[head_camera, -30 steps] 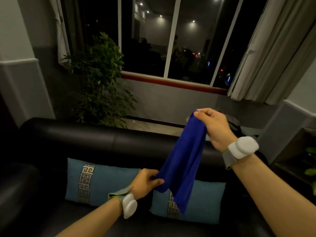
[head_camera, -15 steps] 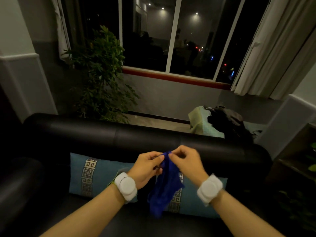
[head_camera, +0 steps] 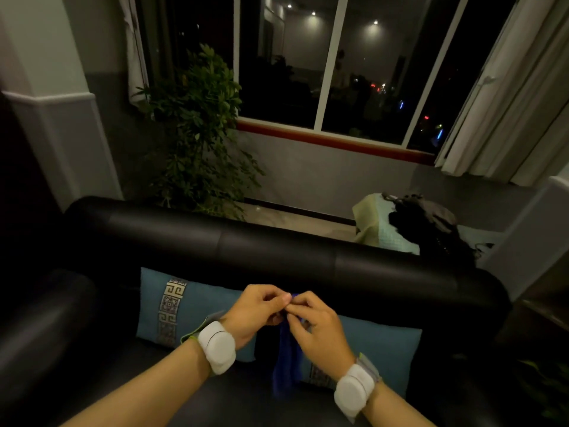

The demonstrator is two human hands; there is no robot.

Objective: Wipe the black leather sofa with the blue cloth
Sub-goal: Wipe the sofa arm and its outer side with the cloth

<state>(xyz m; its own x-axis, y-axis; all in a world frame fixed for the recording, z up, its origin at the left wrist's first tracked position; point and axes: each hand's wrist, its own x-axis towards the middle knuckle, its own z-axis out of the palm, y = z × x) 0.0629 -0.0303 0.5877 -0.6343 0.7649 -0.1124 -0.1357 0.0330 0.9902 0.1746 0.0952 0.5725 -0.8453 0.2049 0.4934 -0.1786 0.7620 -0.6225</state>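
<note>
The black leather sofa (head_camera: pixel 277 251) spans the view, its rounded backrest running left to right. A blue cloth (head_camera: pixel 288 368) hangs in a narrow bunch over the seat. My left hand (head_camera: pixel 257 312) and my right hand (head_camera: pixel 317 325) meet fingertip to fingertip at the cloth's top edge, both pinching it. Most of the cloth's upper part is hidden behind my fingers. Each wrist wears a white band.
Two teal cushions (head_camera: pixel 184 309) (head_camera: pixel 381 352) lean against the backrest behind my hands. The sofa's left armrest (head_camera: pixel 40 328) bulges at the left. Behind the sofa stand a leafy plant (head_camera: pixel 197 127), a window, curtains, and a pile of fabric with a dark bag (head_camera: pixel 412 223).
My right hand has come down from high on the right to meet my left hand. The cloth, spread and held up before, now hangs bunched and narrow between both hands.
</note>
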